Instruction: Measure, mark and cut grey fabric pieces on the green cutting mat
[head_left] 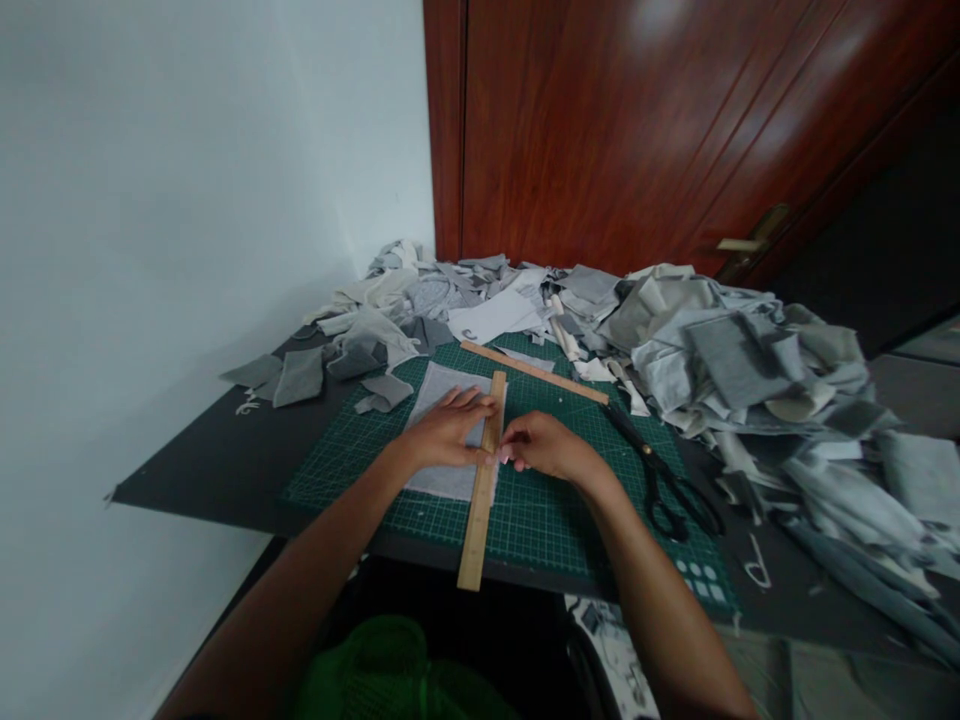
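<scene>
A wooden ruler (472,545) lies lengthwise over a light grey fabric piece (442,482), near its right edge. My left hand (448,430) rests flat with fingers spread, pressing the ruler onto the cloth. Just right of the ruler, my right hand (546,444) is closed in a pinch at the fabric's edge. Between its fingertips shows a small pale pink piece (504,455), too small to name surely. The fabric is on a green cutting mat (559,520). Part of the cloth is hidden under my left hand and the ruler.
A second wooden ruler (536,373) lies diagonally behind my hands. Black-handled scissors (664,480) rest on the mat at right. Grey and white fabric scraps (480,290) heap along the back, with a taller pile (735,350) at right. A white wall (225,180) stands left.
</scene>
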